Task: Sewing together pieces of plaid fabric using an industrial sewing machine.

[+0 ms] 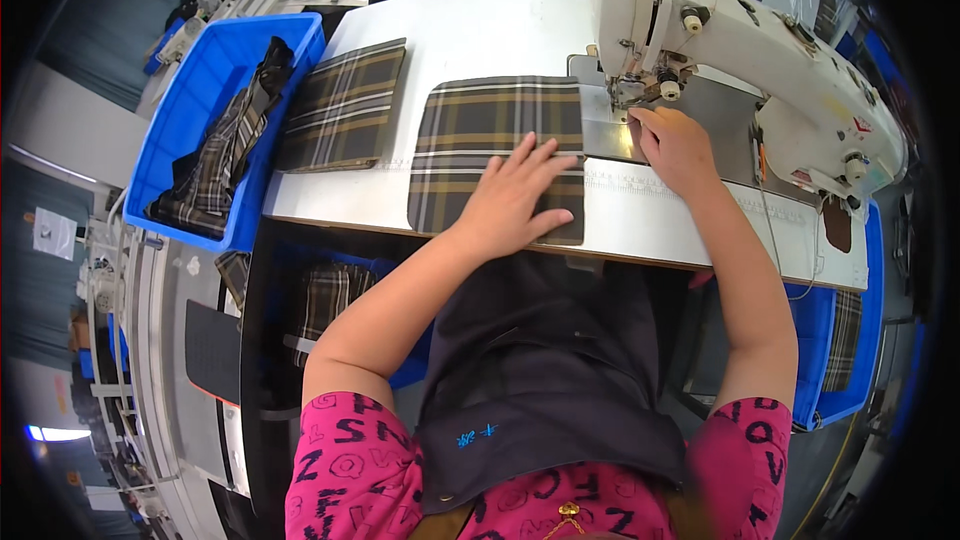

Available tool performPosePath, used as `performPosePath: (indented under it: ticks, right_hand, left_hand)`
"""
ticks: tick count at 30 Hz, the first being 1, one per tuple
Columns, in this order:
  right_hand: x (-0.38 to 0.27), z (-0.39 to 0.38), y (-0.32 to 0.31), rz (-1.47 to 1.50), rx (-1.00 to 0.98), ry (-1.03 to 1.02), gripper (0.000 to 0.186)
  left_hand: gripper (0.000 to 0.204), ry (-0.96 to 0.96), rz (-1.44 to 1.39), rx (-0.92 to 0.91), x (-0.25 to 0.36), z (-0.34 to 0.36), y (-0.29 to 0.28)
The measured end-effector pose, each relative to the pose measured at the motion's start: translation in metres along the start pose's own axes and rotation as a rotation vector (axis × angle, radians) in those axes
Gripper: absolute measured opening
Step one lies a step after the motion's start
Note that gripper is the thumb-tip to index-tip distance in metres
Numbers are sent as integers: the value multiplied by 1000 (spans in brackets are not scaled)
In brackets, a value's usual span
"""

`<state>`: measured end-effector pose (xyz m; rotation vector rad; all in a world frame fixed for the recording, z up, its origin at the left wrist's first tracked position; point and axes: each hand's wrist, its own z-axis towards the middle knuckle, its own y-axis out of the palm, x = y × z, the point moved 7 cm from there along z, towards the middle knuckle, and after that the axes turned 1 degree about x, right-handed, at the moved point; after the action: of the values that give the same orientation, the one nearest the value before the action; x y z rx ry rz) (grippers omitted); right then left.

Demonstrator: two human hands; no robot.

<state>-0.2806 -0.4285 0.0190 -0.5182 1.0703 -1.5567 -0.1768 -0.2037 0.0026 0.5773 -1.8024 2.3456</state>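
A plaid fabric panel (pixel 470 140) in dark brown, tan and white, with rounded left corners, lies flat on the white sewing table (pixel 480 25). My left hand (pixel 515 195) rests on its right part, palm down with fingers spread. My right hand (pixel 675 145) is at the sewing machine (pixel 740 50), just right of the needle and presser foot (pixel 622 90). Its fingers are curled, thumb and forefinger pressed together near the metal needle plate (pixel 612 135). Whatever they pinch is too small or hidden to make out.
A stack of plaid pieces (pixel 345 105) lies on the table's left. Beside it stands a blue bin (pixel 175 120) holding crumpled plaid fabric (pixel 225 155). Another blue bin (pixel 850 380) with plaid cloth sits below right. A ruler strip (pixel 640 181) runs along the table front.
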Motion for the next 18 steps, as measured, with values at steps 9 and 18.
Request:
performPosePath:
  ticks: [9, 18]
  right_hand:
    - [4, -3, 4, -3, -71, 3, 24]
    - [4, -4, 1, 15, -52, -28, 26]
  left_hand:
    - [64, -35, -95, 366, -52, -19, -80]
    - [37, -523, 119, 1145, -245, -140, -295]
